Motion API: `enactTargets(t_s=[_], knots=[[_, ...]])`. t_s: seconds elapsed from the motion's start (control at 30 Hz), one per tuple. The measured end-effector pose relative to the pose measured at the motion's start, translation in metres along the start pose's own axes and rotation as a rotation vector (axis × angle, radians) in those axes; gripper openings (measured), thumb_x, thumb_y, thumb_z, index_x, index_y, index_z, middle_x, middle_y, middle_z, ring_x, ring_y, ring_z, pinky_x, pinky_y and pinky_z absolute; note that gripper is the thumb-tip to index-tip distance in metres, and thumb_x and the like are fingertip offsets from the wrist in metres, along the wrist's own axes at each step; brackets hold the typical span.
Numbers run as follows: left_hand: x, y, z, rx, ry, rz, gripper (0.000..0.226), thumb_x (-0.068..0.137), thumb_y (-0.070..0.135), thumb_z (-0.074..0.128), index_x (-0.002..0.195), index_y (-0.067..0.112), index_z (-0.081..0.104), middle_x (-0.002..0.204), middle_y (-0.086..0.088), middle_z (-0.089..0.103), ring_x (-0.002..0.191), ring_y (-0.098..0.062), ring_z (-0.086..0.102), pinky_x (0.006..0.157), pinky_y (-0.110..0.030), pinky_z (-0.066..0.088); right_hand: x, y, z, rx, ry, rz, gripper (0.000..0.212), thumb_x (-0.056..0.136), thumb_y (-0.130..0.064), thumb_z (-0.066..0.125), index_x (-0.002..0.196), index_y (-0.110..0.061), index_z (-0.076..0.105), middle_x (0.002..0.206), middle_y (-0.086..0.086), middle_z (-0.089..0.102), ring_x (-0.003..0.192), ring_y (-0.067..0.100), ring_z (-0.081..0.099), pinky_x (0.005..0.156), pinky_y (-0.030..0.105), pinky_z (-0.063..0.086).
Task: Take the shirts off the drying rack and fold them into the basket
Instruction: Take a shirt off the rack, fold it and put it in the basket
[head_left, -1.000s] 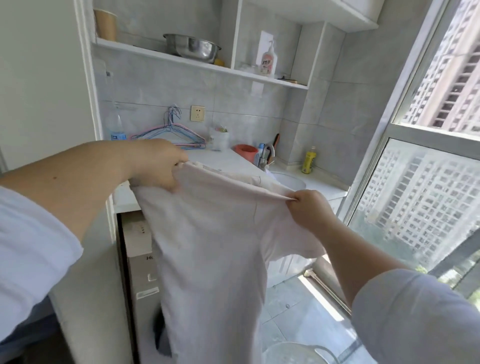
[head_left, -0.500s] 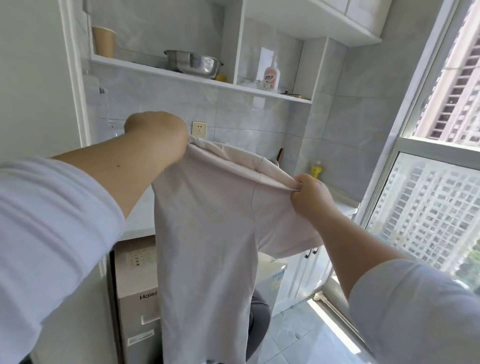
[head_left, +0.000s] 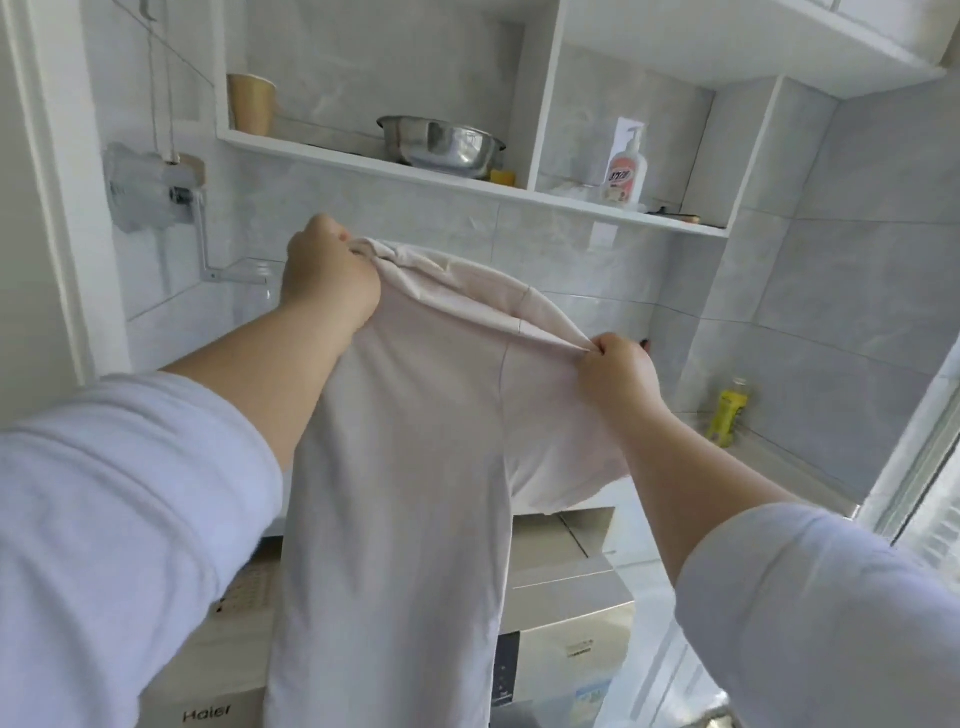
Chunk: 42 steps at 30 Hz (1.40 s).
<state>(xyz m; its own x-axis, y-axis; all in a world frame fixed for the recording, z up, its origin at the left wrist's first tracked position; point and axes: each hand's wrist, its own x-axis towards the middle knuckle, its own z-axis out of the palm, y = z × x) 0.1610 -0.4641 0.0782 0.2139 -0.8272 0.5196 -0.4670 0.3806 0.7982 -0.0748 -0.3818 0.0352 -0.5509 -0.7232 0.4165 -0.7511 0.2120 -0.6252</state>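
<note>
A pale pink-beige shirt (head_left: 405, 467) hangs in front of me, held up by its top edge. My left hand (head_left: 327, 275) grips the bunched cloth at the upper left, raised higher than the other. My right hand (head_left: 615, 371) pinches the shoulder seam at the right, and a short sleeve droops below it. The shirt's body falls straight down past the bottom of the view. No basket and no drying rack show in this frame.
A washing machine (head_left: 561, 613) stands behind the shirt. A white wall shelf (head_left: 467, 179) carries a paper cup (head_left: 252, 104), a steel bowl (head_left: 441, 141) and a pump bottle (head_left: 626, 171). A yellow bottle (head_left: 730, 410) sits on the ledge by the window at right.
Both hands have lifted the shirt higher, the left one most. My view has tilted up, so the floor and the sink counter have dropped out of sight.
</note>
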Motion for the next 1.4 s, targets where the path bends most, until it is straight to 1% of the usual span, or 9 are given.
enactTargets(t_s=[0.1,0.17,0.53,0.7,0.93,1.03,1.17,1.3,1.4], knots=[[0.017,-0.018,0.026,0.111,0.025,0.113,0.025,0.093,0.013,0.038,0.109,0.002,0.053,0.122,-0.022,0.049,0.098,-0.034,0.051,0.075,-0.035,0.036,0.031,0.007,0.028,0.006,0.007,-0.014,0.03,0.089,-0.012,0.036,0.108,-0.011,0.06,0.101,0.01,0.061,0.093,0.028,0.051,0.076,0.031,0.038],[0.032,-0.035,0.048,0.174,-0.007,0.141,0.026,0.093,0.015,0.042,0.115,0.004,0.051,0.126,-0.02,0.044,0.105,-0.036,0.049,0.083,-0.037,0.038,0.054,0.012,0.051,-0.044,0.031,-0.056,0.031,0.093,-0.018,0.033,0.11,-0.011,0.058,0.108,0.013,0.063,0.101,0.032,0.055,0.079,0.032,0.038],[0.135,-0.164,0.2,0.484,-0.19,0.393,0.068,0.077,0.03,0.072,0.128,-0.004,0.042,0.13,-0.023,0.038,0.11,-0.044,0.046,0.096,-0.047,0.036,0.187,0.041,0.187,-0.379,0.01,-0.203,0.032,0.101,-0.027,0.028,0.106,-0.007,0.051,0.102,0.014,0.058,0.08,0.029,0.046,0.067,0.034,0.036],[0.165,-0.221,0.267,0.501,-0.278,0.358,0.082,0.072,0.049,0.072,0.131,0.005,0.037,0.135,-0.013,0.032,0.12,-0.039,0.038,0.1,-0.044,0.034,0.237,0.07,0.252,-0.428,-0.011,-0.2,0.032,0.101,-0.027,0.031,0.114,-0.011,0.056,0.107,0.012,0.06,0.095,0.034,0.056,0.071,0.037,0.044],[0.171,-0.281,0.334,0.568,-0.453,0.241,0.084,0.073,0.056,0.067,0.133,0.008,0.032,0.137,-0.011,0.028,0.125,-0.037,0.035,0.103,-0.042,0.033,0.262,0.108,0.311,-0.546,-0.127,-0.114,0.027,0.099,-0.025,0.033,0.107,-0.012,0.055,0.101,0.012,0.06,0.09,0.031,0.056,0.066,0.033,0.037],[0.167,-0.297,0.35,0.593,-0.623,0.13,0.097,0.077,0.055,0.065,0.146,0.012,0.012,0.154,-0.011,0.005,0.136,-0.034,0.027,0.107,-0.04,0.029,0.262,0.125,0.327,-0.459,-0.293,-0.001,0.031,0.098,-0.032,0.038,0.126,-0.023,0.048,0.113,0.006,0.061,0.106,0.031,0.056,0.082,0.037,0.046],[0.174,-0.3,0.356,0.659,-0.72,0.052,0.1,0.083,0.051,0.06,0.15,0.019,-0.007,0.156,-0.002,-0.024,0.143,-0.032,0.016,0.111,-0.042,0.026,0.259,0.146,0.321,-0.305,-0.442,0.224,0.062,0.086,-0.049,0.054,0.14,-0.032,0.029,0.12,0.0,0.058,0.111,0.027,0.056,0.098,0.046,0.043],[0.163,-0.271,0.361,0.755,-0.614,0.295,0.053,0.088,0.024,0.049,0.137,0.018,0.031,0.156,-0.006,0.008,0.129,-0.03,0.036,0.104,-0.039,0.029,0.255,0.161,0.305,-0.205,-0.437,0.437,0.08,0.076,-0.038,0.065,0.144,-0.034,0.024,0.128,-0.001,0.051,0.121,0.027,0.048,0.104,0.045,0.038],[0.138,-0.256,0.375,0.669,-0.812,0.371,0.039,0.095,0.034,0.036,0.131,0.022,0.044,0.147,-0.001,0.035,0.133,-0.025,0.035,0.108,-0.041,0.027,0.255,0.168,0.304,-0.106,-0.406,0.473,0.08,0.066,-0.028,0.067,0.139,-0.035,0.036,0.12,-0.005,0.054,0.116,0.024,0.051,0.106,0.043,0.036]])
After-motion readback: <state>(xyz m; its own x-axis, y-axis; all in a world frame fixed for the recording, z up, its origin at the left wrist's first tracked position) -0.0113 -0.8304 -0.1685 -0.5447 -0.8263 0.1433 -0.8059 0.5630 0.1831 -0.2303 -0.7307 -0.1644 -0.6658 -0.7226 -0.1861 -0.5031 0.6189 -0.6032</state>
